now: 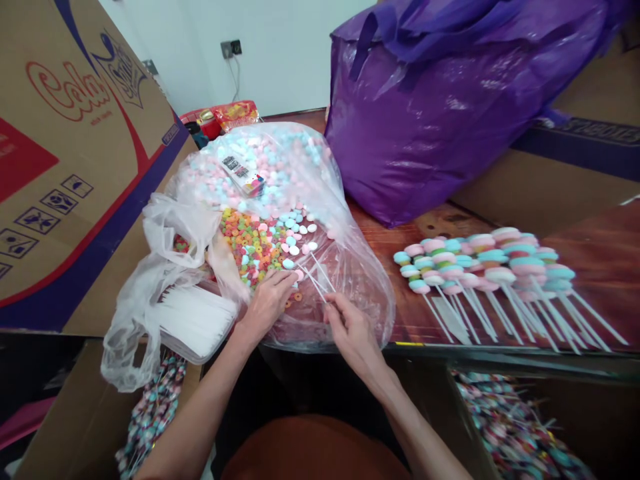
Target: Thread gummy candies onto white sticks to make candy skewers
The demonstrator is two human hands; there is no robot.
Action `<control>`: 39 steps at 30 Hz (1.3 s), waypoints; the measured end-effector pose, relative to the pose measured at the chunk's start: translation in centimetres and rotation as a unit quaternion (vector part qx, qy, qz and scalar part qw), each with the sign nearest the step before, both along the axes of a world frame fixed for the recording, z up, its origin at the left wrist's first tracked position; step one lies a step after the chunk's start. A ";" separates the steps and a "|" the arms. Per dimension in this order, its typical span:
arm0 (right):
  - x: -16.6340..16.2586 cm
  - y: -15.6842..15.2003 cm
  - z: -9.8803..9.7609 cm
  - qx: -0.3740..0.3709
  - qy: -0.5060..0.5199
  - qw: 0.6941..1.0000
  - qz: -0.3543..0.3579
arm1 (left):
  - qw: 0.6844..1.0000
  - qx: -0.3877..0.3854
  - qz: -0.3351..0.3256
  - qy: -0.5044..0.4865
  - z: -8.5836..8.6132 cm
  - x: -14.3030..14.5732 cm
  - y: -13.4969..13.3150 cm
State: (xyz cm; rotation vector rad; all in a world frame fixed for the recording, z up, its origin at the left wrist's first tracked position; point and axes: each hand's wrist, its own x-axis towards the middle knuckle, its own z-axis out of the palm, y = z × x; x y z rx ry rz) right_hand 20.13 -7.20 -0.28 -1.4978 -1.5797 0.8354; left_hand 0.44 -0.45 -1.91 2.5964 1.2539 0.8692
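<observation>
My left hand (273, 298) reaches over the loose candies, fingers drawn together, with a round pink candy (299, 275) at its fingertips. Between the thumb and fingers of my right hand (350, 327) is the lower end of a thin white stick (315, 283). Other white sticks (323, 271) lie close by on the clear plastic bag (370, 287). Ring-shaped gummy candies (245, 233) in orange, green and red are heaped beyond my left hand. Pastel blue, pink and white candies (293, 230) lie scattered beside them.
Finished candy skewers (480, 260) lie in a pile at the right. A tub of white sticks (195, 320) stands at the left by a crumpled bag (135, 333). A purple bag (425, 120) and a large carton (75, 153) flank the work area. Filled boxes sit below the table edge.
</observation>
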 end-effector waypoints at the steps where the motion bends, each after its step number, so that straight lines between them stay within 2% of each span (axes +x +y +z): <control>1: 0.0 -0.1 0.0 -0.002 0.003 1.000 0.002 | 1.000 -0.007 0.000 0.007 0.0 -0.1 -0.2; 5: -0.1 -0.4 0.0 -0.023 0.023 0.999 0.007 | 0.999 -0.029 0.004 0.017 0.2 0.0 -0.6; 11: -0.5 0.1 -0.7 -0.043 0.075 0.996 0.004 | 0.993 -0.041 0.047 -0.101 0.3 0.5 -0.5; 16: -1.2 1.2 -1.0 -0.028 0.076 0.997 0.015 | 0.995 -0.050 0.025 -0.078 0.1 0.7 -1.1; 22: -1.6 0.8 -0.5 -0.030 0.073 0.996 0.027 | 0.996 -0.069 0.040 -0.038 0.2 0.8 -1.6; 26: -1.6 1.0 -0.8 -0.027 0.074 0.997 -0.005 | 0.991 -0.101 0.030 -0.085 0.4 1.7 -1.3; 29: -1.8 1.6 -1.2 -0.007 0.098 0.994 -0.043 | 0.968 -0.157 0.070 -0.186 0.8 2.3 -1.4; 34: -2.1 2.2 -1.1 0.016 0.194 0.980 -0.036 | 0.870 -0.330 0.077 -0.359 2.0 2.8 -2.5; 36: -2.2 2.2 -0.9 0.013 0.216 0.976 -0.030 | 0.844 -0.362 0.069 -0.390 2.2 2.9 -3.0; 39: -2.4 2.2 -0.7 -0.002 0.236 0.971 -0.040 | 0.826 -0.376 0.055 -0.416 2.0 2.8 -3.4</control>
